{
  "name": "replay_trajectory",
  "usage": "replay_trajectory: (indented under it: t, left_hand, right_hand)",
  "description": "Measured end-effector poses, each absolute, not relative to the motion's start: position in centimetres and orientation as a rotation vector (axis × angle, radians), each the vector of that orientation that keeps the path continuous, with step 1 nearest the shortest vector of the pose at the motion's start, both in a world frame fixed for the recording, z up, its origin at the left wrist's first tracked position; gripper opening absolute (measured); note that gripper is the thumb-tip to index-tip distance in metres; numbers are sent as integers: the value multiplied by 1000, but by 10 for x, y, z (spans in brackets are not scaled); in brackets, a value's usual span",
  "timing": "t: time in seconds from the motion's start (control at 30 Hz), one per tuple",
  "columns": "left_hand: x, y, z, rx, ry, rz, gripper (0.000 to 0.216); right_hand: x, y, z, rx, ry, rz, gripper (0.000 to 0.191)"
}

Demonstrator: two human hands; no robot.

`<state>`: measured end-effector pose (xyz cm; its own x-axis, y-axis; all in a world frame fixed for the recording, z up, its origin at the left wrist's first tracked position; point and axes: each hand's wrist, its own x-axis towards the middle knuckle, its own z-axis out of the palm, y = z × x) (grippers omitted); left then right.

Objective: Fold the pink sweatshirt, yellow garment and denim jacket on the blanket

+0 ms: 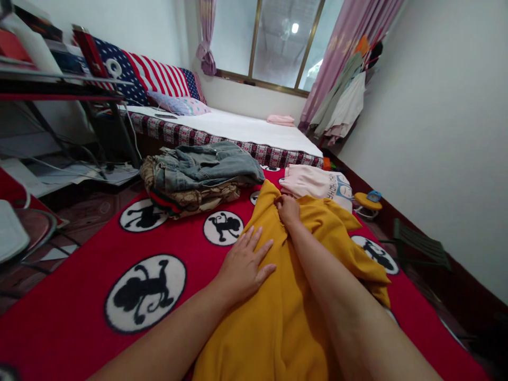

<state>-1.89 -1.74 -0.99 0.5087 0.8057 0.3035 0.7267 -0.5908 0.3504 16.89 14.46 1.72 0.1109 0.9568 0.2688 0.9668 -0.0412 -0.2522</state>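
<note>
Looking down at a red mat [75, 323] on the floor, with one yellow garment [278, 323] spread over its near right part, running from the near edge up toward the far edge.

The left hand [244, 264] lies flat on the cloth's left border, grip wide open with fingers spread. The right hand [288, 209] is at the garment's far end, and its grip is pinched shut on a bunch of the yellow fabric.

Room-wise, the whole left half of the mat is bare red between the left hand and the left edge. Only the monkey circles [145, 293] are printed there, and I count four that show clearly. The right edge is tighter: the garment's loose flap reaches almost to it, and just off that edge sit one small yellow stool [367, 201] and one folded green chair [420, 244] by the wall.

Toward the far left corner there's one pile of folded clothes [190, 198] with jeans [206, 164] on top. One pink folded piece [307, 180] sits at the far edge, just beyond the right hand. The bed [238, 127] runs along behind that far edge and carries one pillow [178, 103] and one small pink folded item [281, 120].
</note>
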Motion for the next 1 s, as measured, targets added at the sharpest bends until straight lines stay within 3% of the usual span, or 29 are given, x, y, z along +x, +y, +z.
replay_trajectory:
  t: [0.1, 0.27, 0.4, 0.5, 0.7, 0.9, 1.0]
  left_hand:
    - [-19, -18, -10, 2595, 1338, 603, 61]
    - [-18, -18, -10, 2639, 1344, 571, 62]
    - [-17, -18, -11, 2650, 1360, 566, 62]
    - [-16, -19, -11, 2655, 1367, 550, 61]
    - [-15, -19, -12, 2708, 1382, 562, 60]
    - [-15, -17, -17, 2755, 1404, 602, 59]
    - [-15, -16, -18, 2762, 1411, 616, 59]
  right_hand:
    - [170, 142, 20, -1993, -1942, 37, 25]
    - [187, 89, 39, -1777, -2017, 60, 43]
    - [238, 14, 51, -1544, -1948, -131, 32]
    - [299, -28, 51, -1689, -1798, -249, 27]
    - [388, -61, 36, -2136, -1487, 290, 48]
    - [383, -63, 37, -2115, -1510, 473, 22]
    - [384, -60, 49, -1910, -1090, 505, 15]
